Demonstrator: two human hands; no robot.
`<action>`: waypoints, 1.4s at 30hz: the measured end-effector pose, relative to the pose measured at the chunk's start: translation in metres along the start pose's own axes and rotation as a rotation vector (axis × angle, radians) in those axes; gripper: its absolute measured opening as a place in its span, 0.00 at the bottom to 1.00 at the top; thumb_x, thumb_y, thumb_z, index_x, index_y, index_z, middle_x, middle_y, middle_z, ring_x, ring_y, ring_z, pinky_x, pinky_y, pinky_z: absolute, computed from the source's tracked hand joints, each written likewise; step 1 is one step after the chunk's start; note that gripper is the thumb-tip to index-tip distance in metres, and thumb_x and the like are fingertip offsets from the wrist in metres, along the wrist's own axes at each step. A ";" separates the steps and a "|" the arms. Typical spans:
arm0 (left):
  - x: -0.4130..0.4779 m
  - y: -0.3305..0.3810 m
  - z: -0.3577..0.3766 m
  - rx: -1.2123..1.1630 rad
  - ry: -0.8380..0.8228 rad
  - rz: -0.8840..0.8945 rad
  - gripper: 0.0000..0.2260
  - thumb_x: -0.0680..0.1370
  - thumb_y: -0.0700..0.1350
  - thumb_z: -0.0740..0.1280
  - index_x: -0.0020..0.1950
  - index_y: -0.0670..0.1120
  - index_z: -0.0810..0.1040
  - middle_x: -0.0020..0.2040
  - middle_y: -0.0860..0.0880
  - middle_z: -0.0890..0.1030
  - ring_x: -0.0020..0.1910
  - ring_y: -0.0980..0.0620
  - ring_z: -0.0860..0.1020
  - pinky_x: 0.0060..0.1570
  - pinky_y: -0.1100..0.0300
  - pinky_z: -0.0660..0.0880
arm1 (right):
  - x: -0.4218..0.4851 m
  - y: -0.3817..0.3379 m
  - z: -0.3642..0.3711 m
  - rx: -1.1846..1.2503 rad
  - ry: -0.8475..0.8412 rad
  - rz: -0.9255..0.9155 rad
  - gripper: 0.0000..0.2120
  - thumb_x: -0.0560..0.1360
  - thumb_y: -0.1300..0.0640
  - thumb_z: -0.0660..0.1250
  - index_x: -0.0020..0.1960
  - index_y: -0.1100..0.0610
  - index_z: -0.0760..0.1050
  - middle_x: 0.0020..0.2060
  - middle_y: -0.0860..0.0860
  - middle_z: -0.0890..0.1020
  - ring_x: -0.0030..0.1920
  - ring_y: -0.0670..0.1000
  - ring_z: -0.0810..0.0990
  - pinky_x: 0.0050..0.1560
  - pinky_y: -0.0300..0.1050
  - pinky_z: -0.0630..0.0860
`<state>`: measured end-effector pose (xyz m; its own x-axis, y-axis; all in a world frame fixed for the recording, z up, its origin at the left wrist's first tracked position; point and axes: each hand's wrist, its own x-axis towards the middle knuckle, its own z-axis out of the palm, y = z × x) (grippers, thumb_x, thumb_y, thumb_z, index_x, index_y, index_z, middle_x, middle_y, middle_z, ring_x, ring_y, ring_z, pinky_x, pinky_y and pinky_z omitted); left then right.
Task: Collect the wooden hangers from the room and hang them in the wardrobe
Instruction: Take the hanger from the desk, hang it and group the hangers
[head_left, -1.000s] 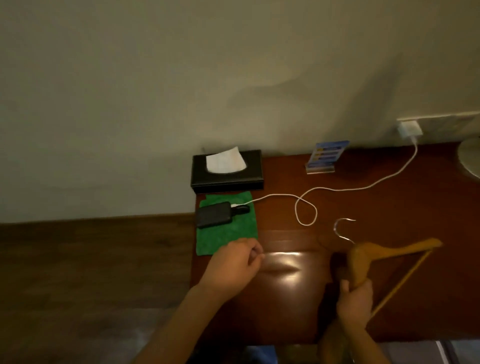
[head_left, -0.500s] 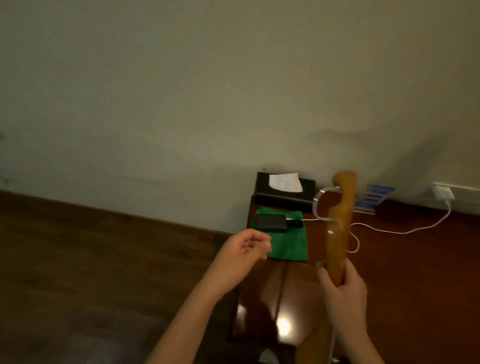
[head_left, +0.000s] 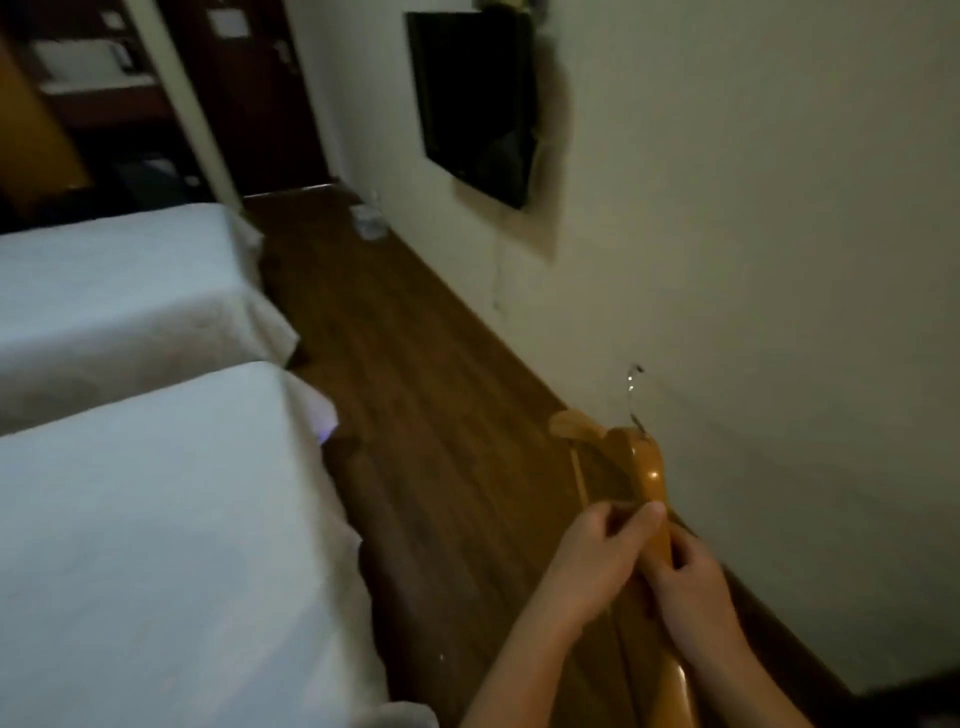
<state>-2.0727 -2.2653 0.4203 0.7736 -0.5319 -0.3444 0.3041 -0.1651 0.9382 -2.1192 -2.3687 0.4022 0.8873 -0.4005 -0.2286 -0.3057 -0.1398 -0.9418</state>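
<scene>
A wooden hanger (head_left: 648, 470) with a metal hook (head_left: 633, 397) is held out in front of me at the lower right, its hook pointing up toward the wall. My left hand (head_left: 597, 564) is closed on its near arm and thin crossbar. My right hand (head_left: 688, 584) grips the same arm just beside it. The hanger's lower end (head_left: 672, 686) runs down between my forearms. A dark wardrobe area (head_left: 83, 88) shows at the far top left, blurred.
Two beds with white sheets (head_left: 156, 519) fill the left side. A strip of wooden floor (head_left: 415, 374) runs between the beds and the cream wall. A black TV (head_left: 475, 98) hangs on the wall. A dark door (head_left: 260, 88) stands at the far end.
The view has swung left from the desk to the room. My left hand, free before, has joined the right on the hanger. The desk is out of view.
</scene>
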 end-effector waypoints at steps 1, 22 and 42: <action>0.003 -0.003 -0.022 -0.047 0.030 -0.002 0.21 0.76 0.59 0.64 0.64 0.48 0.76 0.58 0.49 0.81 0.58 0.53 0.79 0.61 0.54 0.75 | 0.010 -0.009 0.023 -0.018 -0.056 -0.011 0.08 0.76 0.56 0.64 0.41 0.52 0.81 0.29 0.52 0.83 0.27 0.48 0.81 0.28 0.41 0.75; 0.250 0.116 -0.416 -0.194 0.936 0.147 0.13 0.73 0.59 0.68 0.48 0.50 0.81 0.41 0.51 0.85 0.40 0.55 0.85 0.37 0.64 0.80 | 0.397 -0.214 0.357 -0.072 -0.966 -0.185 0.09 0.77 0.52 0.63 0.47 0.54 0.80 0.28 0.47 0.79 0.27 0.44 0.76 0.29 0.34 0.73; 0.535 0.225 -0.903 -0.571 1.030 0.245 0.09 0.76 0.43 0.68 0.55 0.43 0.75 0.45 0.41 0.86 0.45 0.48 0.85 0.38 0.58 0.80 | 0.764 -0.390 0.718 -0.251 -1.074 -0.138 0.10 0.72 0.46 0.68 0.47 0.51 0.82 0.36 0.51 0.83 0.37 0.48 0.82 0.44 0.44 0.79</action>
<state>-1.0885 -1.8365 0.4163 0.8471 0.4585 -0.2686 0.0876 0.3781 0.9216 -1.0740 -1.9703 0.4181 0.7196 0.6084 -0.3347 -0.1346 -0.3507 -0.9268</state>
